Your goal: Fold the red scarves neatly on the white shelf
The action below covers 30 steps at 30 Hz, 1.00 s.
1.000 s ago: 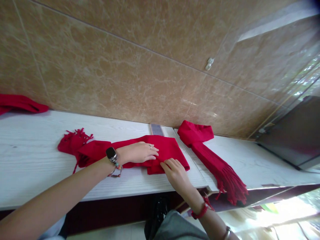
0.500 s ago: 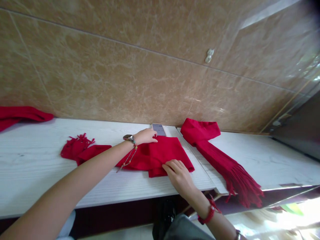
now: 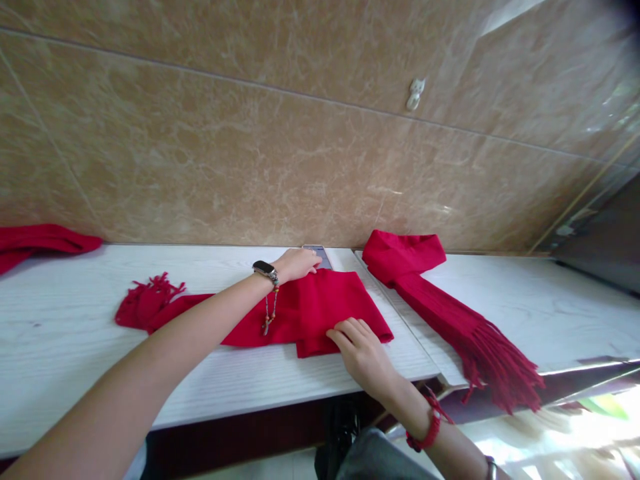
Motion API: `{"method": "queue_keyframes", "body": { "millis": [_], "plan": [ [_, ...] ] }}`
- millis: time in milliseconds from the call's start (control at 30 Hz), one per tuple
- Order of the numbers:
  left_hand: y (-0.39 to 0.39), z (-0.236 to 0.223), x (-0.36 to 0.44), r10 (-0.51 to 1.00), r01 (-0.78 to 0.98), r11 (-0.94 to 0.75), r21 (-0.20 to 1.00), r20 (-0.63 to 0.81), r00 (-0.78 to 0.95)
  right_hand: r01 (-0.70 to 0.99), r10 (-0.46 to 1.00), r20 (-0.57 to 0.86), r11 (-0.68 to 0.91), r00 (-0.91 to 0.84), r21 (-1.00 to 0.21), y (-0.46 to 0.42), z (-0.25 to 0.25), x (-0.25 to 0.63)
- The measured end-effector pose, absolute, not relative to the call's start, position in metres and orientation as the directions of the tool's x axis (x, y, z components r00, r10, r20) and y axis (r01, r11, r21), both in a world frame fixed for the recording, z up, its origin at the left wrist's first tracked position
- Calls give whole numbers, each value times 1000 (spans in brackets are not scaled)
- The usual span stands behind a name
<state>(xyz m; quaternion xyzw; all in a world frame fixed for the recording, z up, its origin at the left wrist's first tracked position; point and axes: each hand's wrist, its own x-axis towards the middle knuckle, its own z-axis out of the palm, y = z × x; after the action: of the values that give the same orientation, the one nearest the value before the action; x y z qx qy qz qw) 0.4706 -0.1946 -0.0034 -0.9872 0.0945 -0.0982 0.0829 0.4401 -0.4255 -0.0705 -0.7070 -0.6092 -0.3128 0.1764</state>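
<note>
A red scarf (image 3: 333, 303) lies partly folded on the white wood-grain tabletop, its fringed end bunched up at the left. My left hand (image 3: 300, 263) reaches across it and pinches its far edge, close to a phone (image 3: 325, 259) that is partly hidden behind the fingers. At the near edge of the folded part, my right hand (image 3: 363, 350) has its fingers curled onto the cloth, the thumb hidden from sight. My left forearm covers some of the scarf's middle.
A second red scarf (image 3: 440, 313) lies on the right, its fringe hanging over the front edge. More red fabric (image 3: 45, 243) rests at the far left. A tan marbled wall (image 3: 225, 160) with a small white hook (image 3: 415, 94) runs along the back of the white tabletop (image 3: 65, 360).
My left hand has shifted slightly right and farther back, covering more of the phone. The right hand stays at the scarf's near edge. The camera view has tilted slightly.
</note>
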Motion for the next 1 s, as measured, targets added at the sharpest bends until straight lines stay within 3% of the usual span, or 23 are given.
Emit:
{"method": "queue_keyframes", "body": {
  "millis": [167,333,400,533,767,1000],
  "plan": [
    [-178,-18,458,-162,-165,-986,-1,194,968,965,771,630,-228,98,129,-426,-69,439],
    [-151,-25,450,-61,-106,-964,244,184,981,951,804,593,-221,53,216,-423,-59,434],
    [-149,-24,450,-62,-113,-950,292,179,982,944,821,570,-213,33,253,-418,-55,430],
    [-153,-22,452,-83,-128,-965,230,194,977,937,831,556,-205,15,281,-406,-51,424],
    [-153,-17,449,-89,-119,-983,138,210,974,965,800,600,-173,22,195,-404,-59,423],
    [-182,-10,407,-122,-175,-972,156,304,945,970,771,635,-189,48,156,-405,-61,427]
  ]
}}
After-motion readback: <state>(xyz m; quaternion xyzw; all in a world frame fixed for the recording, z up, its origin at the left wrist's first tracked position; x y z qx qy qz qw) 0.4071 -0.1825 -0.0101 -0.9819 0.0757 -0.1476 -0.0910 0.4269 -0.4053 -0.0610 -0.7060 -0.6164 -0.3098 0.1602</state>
